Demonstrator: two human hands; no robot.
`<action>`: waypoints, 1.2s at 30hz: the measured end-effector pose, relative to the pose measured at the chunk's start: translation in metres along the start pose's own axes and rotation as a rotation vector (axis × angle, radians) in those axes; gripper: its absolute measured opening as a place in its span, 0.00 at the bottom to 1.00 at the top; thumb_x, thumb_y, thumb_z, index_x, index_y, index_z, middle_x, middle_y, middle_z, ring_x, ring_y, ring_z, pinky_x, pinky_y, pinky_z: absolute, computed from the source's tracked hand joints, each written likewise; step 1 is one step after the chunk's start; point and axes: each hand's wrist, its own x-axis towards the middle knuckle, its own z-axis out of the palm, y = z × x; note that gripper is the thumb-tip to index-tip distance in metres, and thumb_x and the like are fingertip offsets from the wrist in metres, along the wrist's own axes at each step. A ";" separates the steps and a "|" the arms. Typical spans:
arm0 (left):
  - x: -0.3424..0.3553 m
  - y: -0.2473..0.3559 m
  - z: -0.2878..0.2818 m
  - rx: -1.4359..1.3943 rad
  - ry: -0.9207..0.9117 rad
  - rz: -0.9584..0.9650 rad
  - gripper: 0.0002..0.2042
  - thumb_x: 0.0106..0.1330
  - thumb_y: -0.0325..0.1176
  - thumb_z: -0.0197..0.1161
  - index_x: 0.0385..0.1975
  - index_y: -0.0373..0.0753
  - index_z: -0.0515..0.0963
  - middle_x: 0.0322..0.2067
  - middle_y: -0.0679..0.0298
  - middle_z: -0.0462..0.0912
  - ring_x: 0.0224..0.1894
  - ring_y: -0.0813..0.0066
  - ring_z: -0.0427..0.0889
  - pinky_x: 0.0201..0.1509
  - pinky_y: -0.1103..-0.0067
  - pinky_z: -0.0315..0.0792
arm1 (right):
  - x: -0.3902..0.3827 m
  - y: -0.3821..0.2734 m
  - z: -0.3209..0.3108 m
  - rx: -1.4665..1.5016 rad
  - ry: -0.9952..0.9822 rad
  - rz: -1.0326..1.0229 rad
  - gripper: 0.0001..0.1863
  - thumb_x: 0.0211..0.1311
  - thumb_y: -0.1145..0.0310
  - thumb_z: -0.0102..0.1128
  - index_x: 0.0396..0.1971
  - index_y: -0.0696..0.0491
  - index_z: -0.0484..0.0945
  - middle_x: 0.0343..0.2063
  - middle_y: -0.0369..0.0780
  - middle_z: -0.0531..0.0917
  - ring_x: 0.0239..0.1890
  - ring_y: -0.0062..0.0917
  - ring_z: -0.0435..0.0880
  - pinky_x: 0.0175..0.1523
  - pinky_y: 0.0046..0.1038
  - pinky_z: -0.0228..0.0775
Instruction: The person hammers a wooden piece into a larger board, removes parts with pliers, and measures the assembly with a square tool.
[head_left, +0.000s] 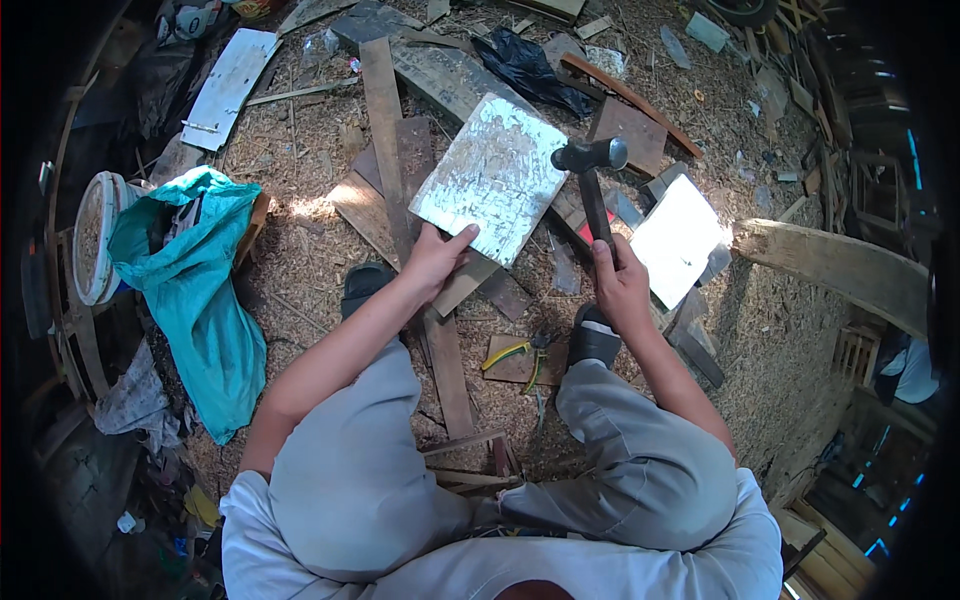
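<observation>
My left hand (pixel 438 264) is closed on the near edge of a square wooden board (pixel 492 175) with worn, flaking white paint, its thumb lying on the upper face. In my right hand (pixel 622 285) is a hammer (pixel 593 200), gripped by its dark handle, with the metal head raised beside the board's right corner. The hammer head looks apart from the board. On the ground between my feet lie pliers (pixel 520 352) with yellow-green handles, resting on a small piece of wood (pixel 530 372).
A bright white board (pixel 682 240) lies right of the hammer. Long planks (pixel 384 120) and scraps cover the sawdust-strewn ground. A teal sack (pixel 205 300) and a white bucket (pixel 92 240) stand at left. A thick timber (pixel 840 262) juts in from the right.
</observation>
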 end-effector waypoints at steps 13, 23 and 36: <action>-0.031 0.060 0.009 0.149 0.016 0.666 0.30 0.70 0.23 0.64 0.68 0.34 0.56 0.59 0.55 0.75 0.57 0.70 0.80 0.65 0.73 0.72 | -0.005 -0.010 -0.004 -0.104 -0.033 -0.144 0.15 0.75 0.56 0.61 0.43 0.55 0.80 0.18 0.39 0.76 0.20 0.24 0.76 0.28 0.30 0.66; -0.053 0.112 0.019 0.188 0.081 0.601 0.22 0.71 0.27 0.56 0.62 0.35 0.60 0.53 0.55 0.76 0.54 0.70 0.79 0.58 0.72 0.74 | -0.003 -0.017 -0.011 -0.036 -0.033 -0.072 0.17 0.75 0.55 0.59 0.43 0.57 0.78 0.21 0.45 0.77 0.20 0.35 0.77 0.28 0.34 0.67; -0.056 0.141 0.070 0.152 -0.084 0.702 0.33 0.74 0.26 0.51 0.76 0.35 0.48 0.62 0.53 0.73 0.60 0.69 0.76 0.64 0.73 0.71 | 0.006 -0.056 -0.012 -0.171 -0.027 -0.231 0.18 0.73 0.56 0.63 0.45 0.58 0.79 0.24 0.49 0.80 0.20 0.36 0.79 0.29 0.34 0.70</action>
